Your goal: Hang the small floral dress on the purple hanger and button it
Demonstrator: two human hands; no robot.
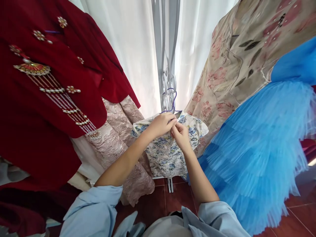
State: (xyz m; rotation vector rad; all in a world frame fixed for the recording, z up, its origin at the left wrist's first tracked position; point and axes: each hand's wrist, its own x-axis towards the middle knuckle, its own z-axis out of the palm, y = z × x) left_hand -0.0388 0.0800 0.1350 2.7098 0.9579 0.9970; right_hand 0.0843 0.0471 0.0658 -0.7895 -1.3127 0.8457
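A short-sleeved blouse (168, 156) with blue flowers on white hangs in front of me on a purple hanger (175, 100). My left hand (163, 124) is closed at the front of its neckline, fingertips pinched together. Just below and to the right, my right hand (181, 135) pinches the same spot at the upper front edge. The fingertips of both hands meet there. Whatever small part of the neckline lies between them is covered by the fingers.
A grey metal stand (170, 42) rises behind the blouse before white curtains (125, 42). To the left hangs a dark red jacket (118, 79) over a pink skirt (116, 144). On the right are a beige floral dress (209, 79) and a blue tulle dress (249, 144). The floor (158, 197) is red tile.
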